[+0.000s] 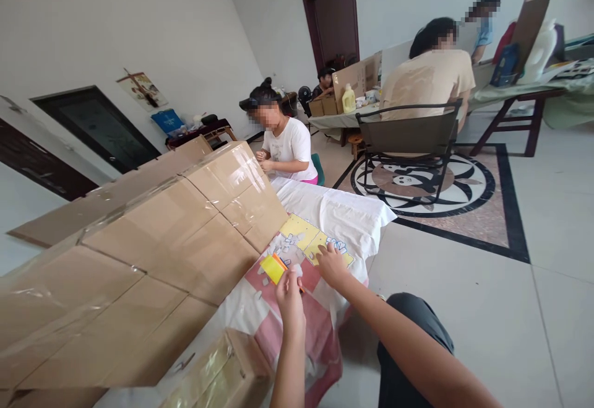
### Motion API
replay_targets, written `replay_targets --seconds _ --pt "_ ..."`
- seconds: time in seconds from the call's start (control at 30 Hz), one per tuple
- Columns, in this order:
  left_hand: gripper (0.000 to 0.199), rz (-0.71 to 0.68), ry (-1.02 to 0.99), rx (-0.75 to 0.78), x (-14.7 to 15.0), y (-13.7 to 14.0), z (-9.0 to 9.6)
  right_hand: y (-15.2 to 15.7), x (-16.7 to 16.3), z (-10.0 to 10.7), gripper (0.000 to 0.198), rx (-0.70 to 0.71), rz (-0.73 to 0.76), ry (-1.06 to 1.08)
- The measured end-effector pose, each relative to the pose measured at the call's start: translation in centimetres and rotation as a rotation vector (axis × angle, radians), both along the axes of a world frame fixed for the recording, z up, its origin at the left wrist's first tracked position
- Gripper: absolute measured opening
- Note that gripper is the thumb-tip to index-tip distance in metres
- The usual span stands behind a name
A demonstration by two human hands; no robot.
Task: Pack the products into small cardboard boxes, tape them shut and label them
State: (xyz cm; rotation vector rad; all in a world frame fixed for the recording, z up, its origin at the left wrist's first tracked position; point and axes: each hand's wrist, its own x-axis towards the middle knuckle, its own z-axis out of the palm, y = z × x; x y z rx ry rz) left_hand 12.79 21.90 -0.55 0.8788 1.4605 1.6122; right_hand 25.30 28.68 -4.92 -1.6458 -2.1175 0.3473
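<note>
My left hand point(290, 290) is closed on a small yellow card point(273, 268) with an orange edge; whether it is one card or a stack I cannot tell. A pale scrap shows just beyond its fingers. My right hand point(333, 267) rests with fingers apart on a yellow sheet point(301, 232), close to a blue-outlined drawing point(338, 245) at the sheet's right end. Several small whitish pieces point(288, 247) lie on and beside the sheet. Beneath them is a red-and-white checked cloth point(315, 315).
Stacked, taped cardboard boxes point(158, 234) wall off the left side. A smaller box point(223, 377) stands at the front. White cloth point(334, 207) covers the far end, where a person in white point(294, 148) sits. Behind on the right, other people sit around a table and a mesh chair point(408, 132).
</note>
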Motion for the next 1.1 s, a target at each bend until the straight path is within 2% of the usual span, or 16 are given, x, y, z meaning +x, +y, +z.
replay_targets --seconds 0.1,0.17,0.23,0.3,0.37,0.4,0.47,0.57,0.63,0.77,0.93,1.03,1.1 --pt "0.039 -0.051 0.035 0.006 -1.0 -1.7 -0.2 -1.0 -1.5 -0.1 0.031 0.014 -0.048 -0.044" --pt "0.039 -0.077 0.062 0.009 -1.7 -3.0 -0.2 -1.8 -1.7 1.0 0.032 0.038 -0.065 -0.059" --pt "0.041 -0.099 0.092 0.007 -2.3 -4.3 -0.2 -3.1 -1.6 2.8 0.032 0.07 -0.017 -0.002" --pt "0.043 -0.125 0.124 0.004 -2.8 -5.8 -0.1 -5.3 -1.6 4.7 0.03 0.079 0.142 0.236" --pt "0.045 -0.156 0.157 0.006 -3.2 -7.4 0.0 -8.3 -2.1 5.8 0.035 0.062 0.306 0.609" --pt "0.046 -0.17 0.173 0.008 -3.4 -8.2 -0.1 -9.9 -2.6 5.8 0.037 0.053 0.338 0.781" --pt "0.049 -0.187 0.198 0.007 -3.7 -9.9 -0.3 -13.2 -3.9 5.0 0.033 0.045 0.282 0.994" --pt "0.048 -0.186 0.265 -0.004 -4.6 -12.3 -1.0 -16.8 -5.8 2.9 0.027 -0.041 0.142 1.156" --pt "0.045 -0.165 0.36 -0.007 -5.5 -13.8 -1.4 -18.1 -6.7 2.1 0.029 -0.124 0.12 1.21" --pt "0.036 -0.092 0.496 -0.031 -7.5 -17.2 -1.4 -18.7 -7.5 2.2 0.031 -0.259 0.183 1.285" --pt "0.029 -0.056 0.554 -0.118 -10.2 -22.5 -1.3 -17.7 -8.1 2.2 0.03 -0.574 0.228 1.471" --pt "0.028 -0.035 0.588 -0.192 -12.1 -26.0 -2.0 -16.4 -8.7 1.5 0.03 -0.626 0.226 1.446" --pt "0.031 0.012 0.617 -0.223 -13.7 -28.1 -2.5 -15.2 -9.1 1.2 0.028 -0.582 0.297 1.364"
